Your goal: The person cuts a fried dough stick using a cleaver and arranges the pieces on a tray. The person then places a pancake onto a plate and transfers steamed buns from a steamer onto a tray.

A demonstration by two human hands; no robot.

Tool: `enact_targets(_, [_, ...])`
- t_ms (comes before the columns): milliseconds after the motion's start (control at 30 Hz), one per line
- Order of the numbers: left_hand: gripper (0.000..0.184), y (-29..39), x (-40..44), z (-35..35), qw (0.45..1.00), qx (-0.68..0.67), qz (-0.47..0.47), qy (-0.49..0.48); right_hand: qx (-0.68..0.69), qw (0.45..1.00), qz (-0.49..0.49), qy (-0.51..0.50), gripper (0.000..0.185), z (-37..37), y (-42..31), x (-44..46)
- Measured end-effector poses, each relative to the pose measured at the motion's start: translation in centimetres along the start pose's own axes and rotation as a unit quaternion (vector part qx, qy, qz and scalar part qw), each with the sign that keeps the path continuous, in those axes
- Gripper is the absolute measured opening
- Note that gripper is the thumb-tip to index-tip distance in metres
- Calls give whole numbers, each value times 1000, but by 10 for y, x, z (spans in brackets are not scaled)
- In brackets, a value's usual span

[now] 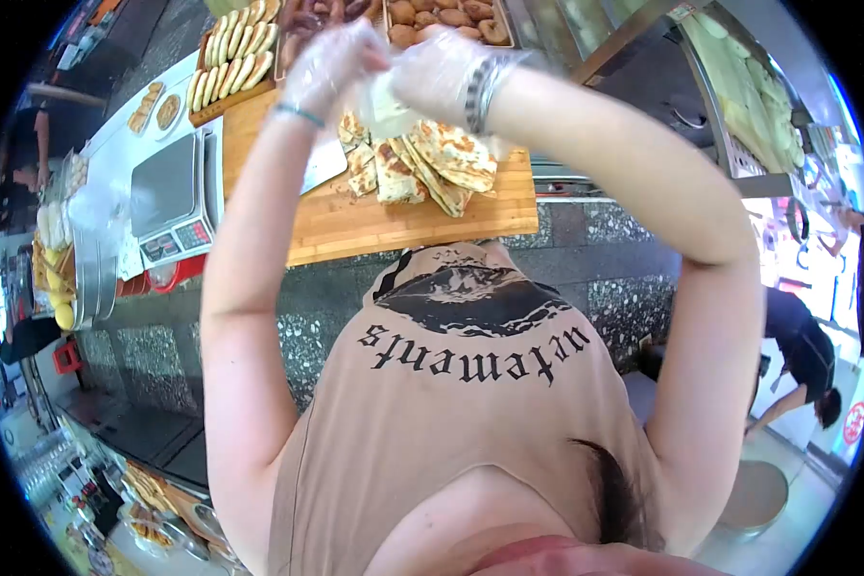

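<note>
Left hand (334, 69) and right hand (440, 77), gloved and curled, seemingly pinch a plastic bag (390, 113) above flatbreads (456, 156); opening it likely needs gentle spreading.

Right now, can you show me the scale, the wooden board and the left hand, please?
Scale (173, 195), head view: its flat grey plate.
Wooden board (341, 227), head view: bare wood near the shirt.
Left hand (330, 69), head view: its clear glove.
</note>
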State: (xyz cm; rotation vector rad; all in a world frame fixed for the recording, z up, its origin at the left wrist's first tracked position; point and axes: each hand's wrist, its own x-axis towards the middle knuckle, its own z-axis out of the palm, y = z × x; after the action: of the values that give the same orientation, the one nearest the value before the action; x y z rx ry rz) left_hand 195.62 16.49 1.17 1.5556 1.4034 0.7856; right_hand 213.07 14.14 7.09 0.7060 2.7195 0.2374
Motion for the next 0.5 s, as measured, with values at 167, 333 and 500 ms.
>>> enact_targets(167, [38,-50,-12,51,882,-450,-142,-9,111,960,60,250,11,66,-11,15])
enact_targets(333, [47,-44,-42,57,933,-321,-140,-82,289,929,96,211,26,79,-22,-11])
enact_targets(500, [46,-55,-45,57,748,-560,-137,-329,227,808,240,488,39,76,-35,-150])
